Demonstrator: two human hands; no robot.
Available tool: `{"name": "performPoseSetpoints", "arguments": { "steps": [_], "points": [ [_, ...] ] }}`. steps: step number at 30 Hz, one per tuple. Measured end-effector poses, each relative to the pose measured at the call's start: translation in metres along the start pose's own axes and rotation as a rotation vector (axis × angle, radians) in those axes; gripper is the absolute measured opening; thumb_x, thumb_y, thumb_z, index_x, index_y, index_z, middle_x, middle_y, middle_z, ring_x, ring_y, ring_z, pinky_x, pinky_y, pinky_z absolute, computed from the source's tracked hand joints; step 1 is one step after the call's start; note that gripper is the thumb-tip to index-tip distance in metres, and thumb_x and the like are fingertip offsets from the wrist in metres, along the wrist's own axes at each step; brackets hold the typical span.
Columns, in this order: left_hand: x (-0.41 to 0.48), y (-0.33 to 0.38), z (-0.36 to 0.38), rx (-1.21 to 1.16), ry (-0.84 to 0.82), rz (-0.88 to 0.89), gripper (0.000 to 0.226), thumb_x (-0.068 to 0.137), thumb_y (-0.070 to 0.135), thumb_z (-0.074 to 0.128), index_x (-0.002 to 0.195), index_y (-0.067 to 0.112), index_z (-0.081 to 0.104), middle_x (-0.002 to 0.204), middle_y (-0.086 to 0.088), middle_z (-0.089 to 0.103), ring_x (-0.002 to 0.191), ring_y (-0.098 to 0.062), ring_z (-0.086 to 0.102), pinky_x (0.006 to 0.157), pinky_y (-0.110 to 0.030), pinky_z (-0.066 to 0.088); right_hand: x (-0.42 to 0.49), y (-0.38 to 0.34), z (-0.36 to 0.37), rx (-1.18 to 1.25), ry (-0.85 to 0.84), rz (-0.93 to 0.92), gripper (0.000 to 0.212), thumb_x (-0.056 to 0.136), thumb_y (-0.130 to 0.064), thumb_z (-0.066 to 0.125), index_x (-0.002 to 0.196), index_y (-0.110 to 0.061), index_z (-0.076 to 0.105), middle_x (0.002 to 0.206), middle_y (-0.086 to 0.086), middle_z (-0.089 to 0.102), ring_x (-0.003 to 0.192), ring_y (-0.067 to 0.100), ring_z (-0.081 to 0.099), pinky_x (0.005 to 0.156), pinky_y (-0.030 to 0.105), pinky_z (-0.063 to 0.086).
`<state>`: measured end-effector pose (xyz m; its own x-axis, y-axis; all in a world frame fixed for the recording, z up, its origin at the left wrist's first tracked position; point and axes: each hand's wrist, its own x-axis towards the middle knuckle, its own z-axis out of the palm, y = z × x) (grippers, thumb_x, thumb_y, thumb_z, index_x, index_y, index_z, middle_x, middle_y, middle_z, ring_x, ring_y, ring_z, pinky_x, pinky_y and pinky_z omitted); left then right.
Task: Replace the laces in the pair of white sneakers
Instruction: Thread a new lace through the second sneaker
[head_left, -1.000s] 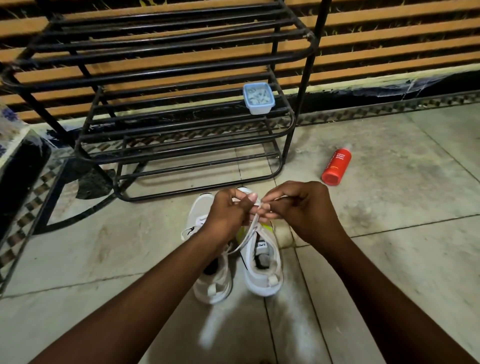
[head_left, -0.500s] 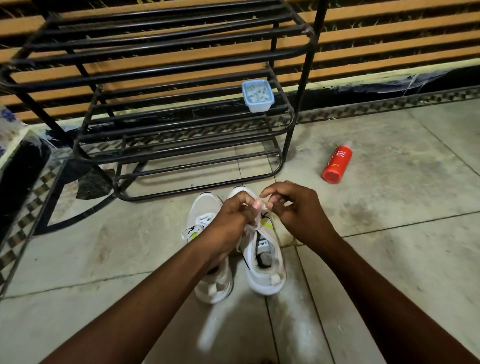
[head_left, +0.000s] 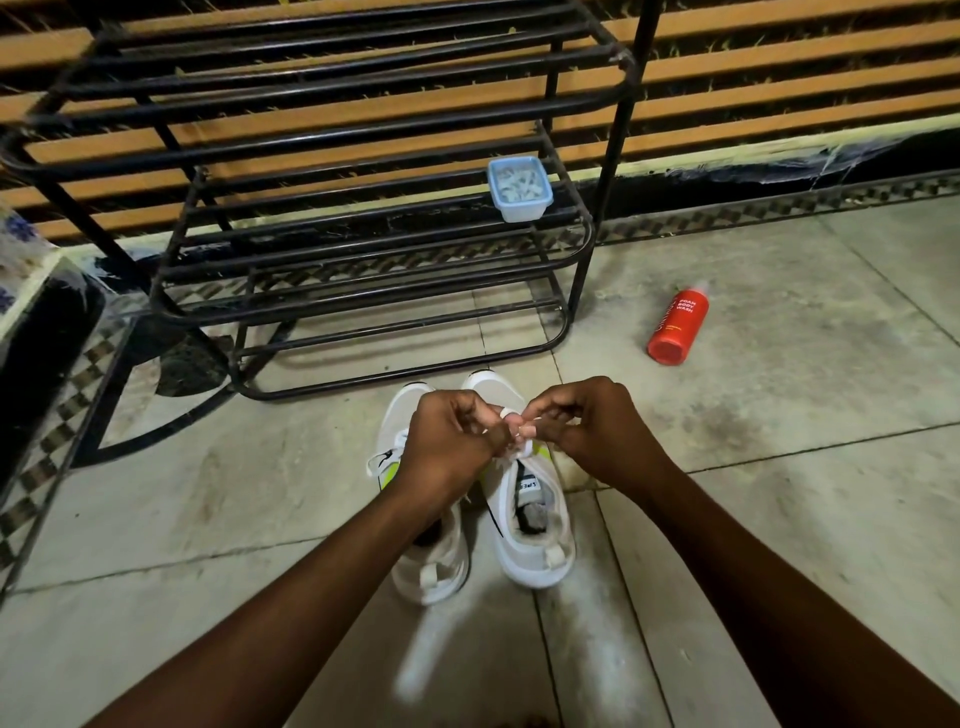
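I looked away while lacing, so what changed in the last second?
The lace, earlier a long slanting strand, is now bunched short, with a small loop pinched between left hand and right hand. Both sneakers, the red bottle and the rack stayed put.

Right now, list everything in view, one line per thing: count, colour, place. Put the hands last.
sneakers: two, white with yellow-green accents, side by side on the floor in front of the rack
lace: one, white, above the right sneaker, held between both hands
rack: one, black metal, standing before the slatted wall
container: one, clear with a blue rim, on a rack shelf near its right end
bottle: one, red, lying on the floor right of the rack
floor: one, pale tiles
slatted wall: one, orange-brown, behind the rack
left hand: one, fingers curled on the lace
right hand: one, pinches the lace
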<state>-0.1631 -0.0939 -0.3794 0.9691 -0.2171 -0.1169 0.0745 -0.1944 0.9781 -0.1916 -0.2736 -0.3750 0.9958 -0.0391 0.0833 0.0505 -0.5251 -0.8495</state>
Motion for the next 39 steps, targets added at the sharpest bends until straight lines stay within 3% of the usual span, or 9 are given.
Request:
{"name": "performPoseSetpoints", "arguments": {
  "steps": [4, 8, 11, 13, 16, 22, 27, 33, 39],
  "points": [
    [-0.002, -0.002, -0.001, 0.022, -0.011, 0.032, 0.011, 0.088, -0.005, 0.072, 0.089, 0.005, 0.067, 0.082, -0.006, 0.075, 0.075, -0.026, 0.076, 0.074, -0.041, 0.063, 0.001, -0.001, 0.003, -0.121, 0.023, -0.075, 0.01, 0.075, -0.019, 0.087, 0.082, -0.018, 0.08, 0.07, -0.004, 0.072, 0.065, 0.01, 0.066, 0.068, 0.023, 0.052],
    [-0.004, -0.001, -0.006, 0.13, -0.005, 0.147, 0.028, 0.095, -0.013, 0.049, 0.1, 0.01, 0.064, 0.088, 0.002, 0.075, 0.087, -0.012, 0.074, 0.074, -0.032, 0.061, -0.001, 0.0, 0.007, -0.25, 0.064, -0.123, 0.012, 0.073, -0.009, 0.079, 0.084, -0.015, 0.079, 0.07, 0.003, 0.068, 0.065, 0.019, 0.065, 0.072, 0.033, 0.052],
    [-0.004, -0.002, -0.005, 0.186, 0.01, 0.138, 0.029, 0.09, -0.012, 0.062, 0.103, 0.013, 0.066, 0.099, 0.002, 0.073, 0.099, -0.007, 0.07, 0.081, -0.04, 0.062, -0.004, 0.002, 0.009, -0.254, 0.118, -0.143, 0.016, 0.073, -0.007, 0.079, 0.087, -0.014, 0.079, 0.072, 0.002, 0.067, 0.065, 0.018, 0.064, 0.066, 0.028, 0.049],
    [-0.004, 0.0, -0.004, 0.158, -0.042, 0.063, 0.034, 0.086, -0.008, 0.073, 0.108, 0.017, 0.067, 0.104, -0.004, 0.072, 0.092, -0.011, 0.073, 0.073, -0.037, 0.063, -0.007, 0.002, 0.011, -0.24, 0.155, -0.16, 0.014, 0.076, -0.009, 0.08, 0.087, -0.016, 0.079, 0.073, -0.001, 0.065, 0.064, 0.012, 0.062, 0.063, 0.015, 0.042],
    [-0.003, 0.004, -0.003, 0.111, -0.078, -0.009, 0.031, 0.086, -0.012, 0.072, 0.101, 0.015, 0.07, 0.097, -0.017, 0.071, 0.065, -0.02, 0.075, 0.052, -0.026, 0.056, -0.013, 0.0, 0.014, -0.201, 0.188, -0.178, 0.012, 0.078, -0.01, 0.079, 0.087, -0.018, 0.079, 0.073, -0.006, 0.063, 0.059, 0.001, 0.055, 0.061, 0.006, 0.032],
    [-0.008, 0.003, -0.002, 0.287, 0.039, 0.152, 0.026, 0.086, -0.005, 0.072, 0.074, 0.018, 0.075, 0.07, 0.004, 0.071, 0.067, -0.014, 0.07, 0.061, -0.031, 0.056, -0.019, 0.0, 0.014, -0.13, 0.219, -0.2, 0.011, 0.081, -0.008, 0.08, 0.09, -0.012, 0.079, 0.08, -0.001, 0.07, 0.066, 0.006, 0.063, 0.065, 0.015, 0.043],
    [-0.019, 0.0, -0.019, 0.789, 0.171, 0.267, 0.013, 0.084, 0.016, 0.07, 0.085, 0.028, 0.075, 0.081, 0.009, 0.072, 0.082, -0.017, 0.066, 0.07, -0.035, 0.052, -0.029, 0.014, 0.003, -0.113, 0.259, -0.204, 0.013, 0.082, -0.003, 0.078, 0.093, -0.009, 0.077, 0.079, 0.0, 0.069, 0.071, 0.013, 0.066, 0.062, 0.029, 0.053],
    [-0.027, -0.008, -0.04, 1.223, 0.121, 0.333, 0.009, 0.089, 0.027, 0.068, 0.091, 0.03, 0.077, 0.082, 0.003, 0.07, 0.091, -0.025, 0.063, 0.075, -0.038, 0.039, -0.04, 0.029, -0.01, -0.175, 0.272, -0.133, 0.013, 0.078, 0.002, 0.078, 0.082, -0.01, 0.077, 0.075, 0.003, 0.069, 0.066, 0.016, 0.066, 0.061, 0.04, 0.055],
    [-0.036, -0.001, -0.05, 1.539, -0.035, 0.442, 0.032, 0.037, 0.006, 0.084, 0.063, 0.015, 0.068, 0.061, -0.004, 0.061, 0.067, -0.032, 0.062, 0.06, -0.032, 0.041, -0.042, 0.034, -0.019, -0.333, 0.203, -0.126, 0.014, 0.073, 0.001, 0.078, 0.078, -0.012, 0.078, 0.072, 0.005, 0.068, 0.061, 0.02, 0.065, 0.063, 0.043, 0.055]
  ]
}}
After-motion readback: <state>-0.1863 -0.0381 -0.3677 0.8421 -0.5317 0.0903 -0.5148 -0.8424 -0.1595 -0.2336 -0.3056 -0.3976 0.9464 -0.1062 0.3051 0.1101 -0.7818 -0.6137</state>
